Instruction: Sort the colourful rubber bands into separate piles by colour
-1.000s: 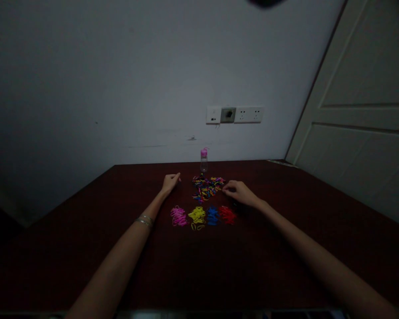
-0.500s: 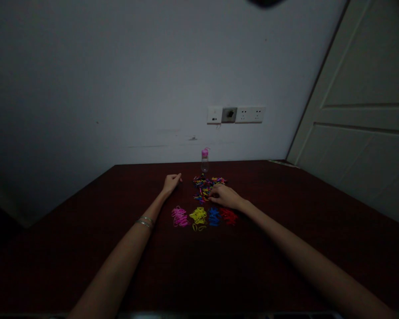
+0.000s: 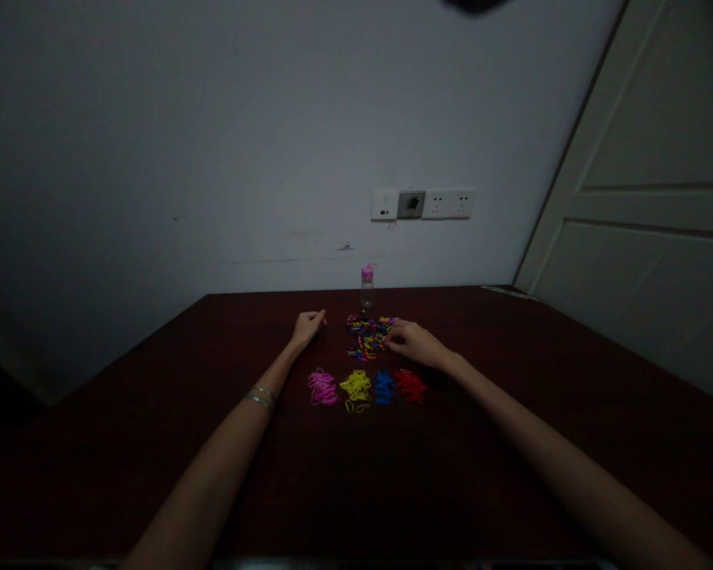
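My left hand rests on the dark red table with its fingers curled together; whether anything is in them is too small to tell. My right hand is at the right edge of a mixed heap of colored bands, thumb and fingertips close together; what is between them cannot be made out. Nearer to me lie four separate piles in a row: pink bands, yellow bands, blue bands and red bands. Two yellow bands lie just below the yellow pile.
A clear bottle with a pink cap stands behind the mixed heap. The table meets a pale wall with sockets. A white panelled door is at the right.
My right hand has moved a little to the right, uncovering more of the mixed heap. My left hand has stayed in nearly the same place.
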Available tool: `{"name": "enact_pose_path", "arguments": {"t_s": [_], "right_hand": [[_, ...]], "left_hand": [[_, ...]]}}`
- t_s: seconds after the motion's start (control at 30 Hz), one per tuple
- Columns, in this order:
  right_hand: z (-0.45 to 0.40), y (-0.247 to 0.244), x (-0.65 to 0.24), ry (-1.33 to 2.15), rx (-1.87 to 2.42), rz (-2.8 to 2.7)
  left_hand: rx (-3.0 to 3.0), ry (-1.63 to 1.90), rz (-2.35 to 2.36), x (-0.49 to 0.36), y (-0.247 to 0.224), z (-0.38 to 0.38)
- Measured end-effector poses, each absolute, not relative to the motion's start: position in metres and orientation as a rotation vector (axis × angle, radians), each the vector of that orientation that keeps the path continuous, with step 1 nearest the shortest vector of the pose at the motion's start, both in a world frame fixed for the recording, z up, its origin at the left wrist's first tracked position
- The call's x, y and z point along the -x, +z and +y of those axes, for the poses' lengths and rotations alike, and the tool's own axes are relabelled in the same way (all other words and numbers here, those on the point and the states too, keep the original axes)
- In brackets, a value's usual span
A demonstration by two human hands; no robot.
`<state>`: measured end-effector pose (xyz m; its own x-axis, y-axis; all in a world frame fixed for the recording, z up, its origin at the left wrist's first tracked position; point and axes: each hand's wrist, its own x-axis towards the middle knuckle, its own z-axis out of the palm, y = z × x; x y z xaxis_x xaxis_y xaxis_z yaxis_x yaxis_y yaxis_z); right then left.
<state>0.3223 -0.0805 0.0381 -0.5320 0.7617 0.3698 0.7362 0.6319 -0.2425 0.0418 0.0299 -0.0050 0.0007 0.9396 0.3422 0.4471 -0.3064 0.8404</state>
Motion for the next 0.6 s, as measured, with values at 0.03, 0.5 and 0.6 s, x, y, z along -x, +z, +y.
{"name": "enact_pose_path", "arguments": {"t_s": [0.03, 0.5, 0.6], "right_hand": [[-0.081, 0.041, -0.329, 0.088, 1.174, -2.389], [-0.091, 0.03, -0.407, 0.379, 1.364, -2.348], [-0.088, 0.022, -0.411, 0.375, 1.387, -2.294]], "left_hand": [[-1.777, 1.271, 1.429, -0.042, -0.005, 0.03], [-1.773, 1.238, 1.451, -0.043, -0.002, 0.027], [-1.799, 1.219, 1.441, -0.044, -0.001, 0.026]]}}
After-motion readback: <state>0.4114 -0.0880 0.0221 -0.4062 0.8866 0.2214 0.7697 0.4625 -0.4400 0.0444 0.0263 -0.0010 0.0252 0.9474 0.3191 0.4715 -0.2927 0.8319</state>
